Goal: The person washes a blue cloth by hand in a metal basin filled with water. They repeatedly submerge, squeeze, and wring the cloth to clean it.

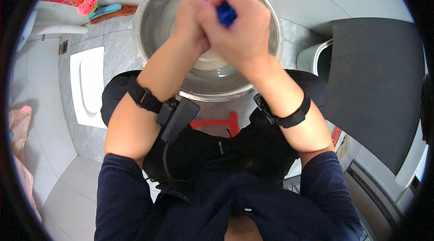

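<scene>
Both hands are closed together above a round metal basin (141, 42). My left hand (190, 17) and my right hand (246, 26) grip a bunched blue cloth (226, 14) between them. Most of the cloth is hidden inside my fingers; only small blue parts show at the top and between the hands. Cloudy water (210, 62) lies in the basin below my wrists. The hands are slightly blurred.
A white squat toilet (86, 100) is set in the floor at left. Behind it lie a pink brush head (88, 4) and a blue-and-brown brush (108, 11). A bin (309, 57) and a dark panel (375, 78) stand at right. Something red (233, 123) shows between my legs.
</scene>
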### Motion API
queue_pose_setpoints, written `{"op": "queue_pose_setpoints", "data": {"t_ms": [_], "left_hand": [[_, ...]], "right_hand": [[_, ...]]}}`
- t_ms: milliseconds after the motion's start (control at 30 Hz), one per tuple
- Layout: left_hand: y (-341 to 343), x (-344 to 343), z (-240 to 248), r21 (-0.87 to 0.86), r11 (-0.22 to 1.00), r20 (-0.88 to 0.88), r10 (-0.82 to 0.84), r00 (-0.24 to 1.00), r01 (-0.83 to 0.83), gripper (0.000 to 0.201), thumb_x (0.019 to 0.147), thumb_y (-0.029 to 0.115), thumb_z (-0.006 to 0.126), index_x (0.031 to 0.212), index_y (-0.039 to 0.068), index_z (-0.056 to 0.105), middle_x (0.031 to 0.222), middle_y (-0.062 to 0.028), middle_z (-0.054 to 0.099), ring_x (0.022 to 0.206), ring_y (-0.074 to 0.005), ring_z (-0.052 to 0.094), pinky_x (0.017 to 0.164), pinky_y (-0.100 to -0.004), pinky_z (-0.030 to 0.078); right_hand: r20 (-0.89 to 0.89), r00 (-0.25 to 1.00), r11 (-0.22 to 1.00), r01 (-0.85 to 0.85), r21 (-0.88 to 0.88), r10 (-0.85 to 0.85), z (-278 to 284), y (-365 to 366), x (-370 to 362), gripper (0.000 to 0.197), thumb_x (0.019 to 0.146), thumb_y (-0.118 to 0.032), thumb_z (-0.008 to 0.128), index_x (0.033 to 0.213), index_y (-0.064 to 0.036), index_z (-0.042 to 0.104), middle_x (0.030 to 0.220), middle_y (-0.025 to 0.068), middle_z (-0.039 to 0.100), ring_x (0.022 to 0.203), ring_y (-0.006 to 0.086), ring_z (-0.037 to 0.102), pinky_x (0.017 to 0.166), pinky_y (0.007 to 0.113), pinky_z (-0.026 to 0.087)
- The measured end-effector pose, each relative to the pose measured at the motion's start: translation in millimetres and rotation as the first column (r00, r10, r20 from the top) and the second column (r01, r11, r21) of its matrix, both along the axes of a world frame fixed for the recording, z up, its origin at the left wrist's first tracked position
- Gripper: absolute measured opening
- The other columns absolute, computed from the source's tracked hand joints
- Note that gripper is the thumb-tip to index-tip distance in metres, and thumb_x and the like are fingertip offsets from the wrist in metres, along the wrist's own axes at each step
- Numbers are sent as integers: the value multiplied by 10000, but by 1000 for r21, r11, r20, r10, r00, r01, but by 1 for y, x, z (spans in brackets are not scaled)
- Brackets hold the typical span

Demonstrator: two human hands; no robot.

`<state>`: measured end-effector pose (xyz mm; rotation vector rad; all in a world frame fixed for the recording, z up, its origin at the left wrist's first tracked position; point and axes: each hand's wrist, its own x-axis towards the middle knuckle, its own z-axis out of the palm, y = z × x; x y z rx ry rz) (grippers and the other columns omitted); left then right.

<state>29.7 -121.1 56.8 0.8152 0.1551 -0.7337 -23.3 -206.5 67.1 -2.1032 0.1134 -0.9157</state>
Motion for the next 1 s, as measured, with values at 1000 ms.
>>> {"op": "queue_pose_setpoints", "data": {"t_ms": [1000], "left_hand": [[-7, 1, 8, 308, 950, 26, -53, 998, 42, 209, 910, 331, 595, 780, 169, 567, 665, 44, 536, 494, -90, 461, 429, -248, 325]], "right_hand": [[-355, 900, 960, 280, 21, -255, -4, -47, 15, 282, 799, -292, 771, 856, -42, 652, 809, 177, 677, 733, 337, 665, 657, 390, 526]]}}
